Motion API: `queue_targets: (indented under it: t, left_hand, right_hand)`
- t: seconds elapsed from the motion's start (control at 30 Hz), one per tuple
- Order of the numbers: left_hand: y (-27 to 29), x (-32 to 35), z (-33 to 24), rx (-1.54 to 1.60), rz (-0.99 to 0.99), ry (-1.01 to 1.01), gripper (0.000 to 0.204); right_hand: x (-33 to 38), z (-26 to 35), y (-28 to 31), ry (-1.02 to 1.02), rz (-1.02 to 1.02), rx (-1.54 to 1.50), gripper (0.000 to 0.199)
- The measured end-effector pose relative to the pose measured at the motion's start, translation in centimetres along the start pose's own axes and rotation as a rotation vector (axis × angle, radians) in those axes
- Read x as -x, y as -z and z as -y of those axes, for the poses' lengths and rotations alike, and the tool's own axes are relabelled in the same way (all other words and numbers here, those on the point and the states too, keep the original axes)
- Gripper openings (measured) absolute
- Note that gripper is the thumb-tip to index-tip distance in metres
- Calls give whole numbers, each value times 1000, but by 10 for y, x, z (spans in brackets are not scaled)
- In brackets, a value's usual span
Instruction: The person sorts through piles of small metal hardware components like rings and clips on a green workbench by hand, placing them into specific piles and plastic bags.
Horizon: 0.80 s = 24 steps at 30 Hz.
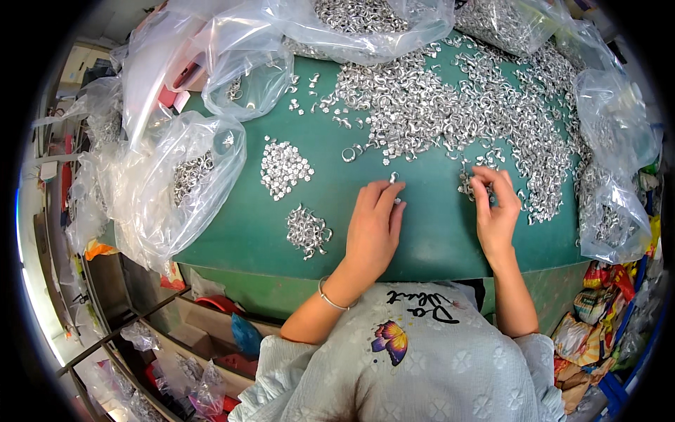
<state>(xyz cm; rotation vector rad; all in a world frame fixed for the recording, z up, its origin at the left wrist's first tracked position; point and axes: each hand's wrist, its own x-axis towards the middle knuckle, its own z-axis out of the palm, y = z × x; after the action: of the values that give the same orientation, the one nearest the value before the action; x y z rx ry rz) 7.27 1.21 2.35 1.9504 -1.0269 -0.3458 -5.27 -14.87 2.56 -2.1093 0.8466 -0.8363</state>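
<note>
My left hand (374, 228) is closed over the green tabletop (429, 243), its thumb and fingers pinching a small silver metal piece (394, 178) that pokes out past the fingertips. To the right, my right hand (498, 209) has its thumb and index finger brought together at the edge of a little cluster of silver pieces (464, 184); whether anything sits between those fingertips is too small to tell. Left of my left hand lie two separate heaps: flower-shaped silver pieces (285, 169) and, nearer me, curved hook-like silver pieces (308, 232).
A broad spread of loose silver pieces (429, 105) covers the table's far and right parts. Clear plastic bags of metal parts stand around it, including one at left (218, 169) and one at right (608, 126). Below the table's left edge are open compartments (190, 316); colourful packets (590, 309) lie at lower right.
</note>
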Motion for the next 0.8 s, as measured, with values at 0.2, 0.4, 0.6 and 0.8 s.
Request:
queue_targets:
  t: [0.2, 0.4, 0.6, 0.8]
  left_hand:
    - [-14, 17, -3, 896, 178, 414, 24]
    - [4, 25, 6, 916, 114, 519, 21]
    - [5, 33, 9, 957, 90, 501, 26]
    - [35, 41, 17, 928, -64, 488, 29]
  right_hand:
    - [15, 20, -13, -102, 471, -386, 13]
    - [-37, 39, -49, 348, 374, -121, 21]
    - [-51, 33, -129, 762, 431, 184, 17]
    - [-41, 88, -90, 115, 746, -425, 10]
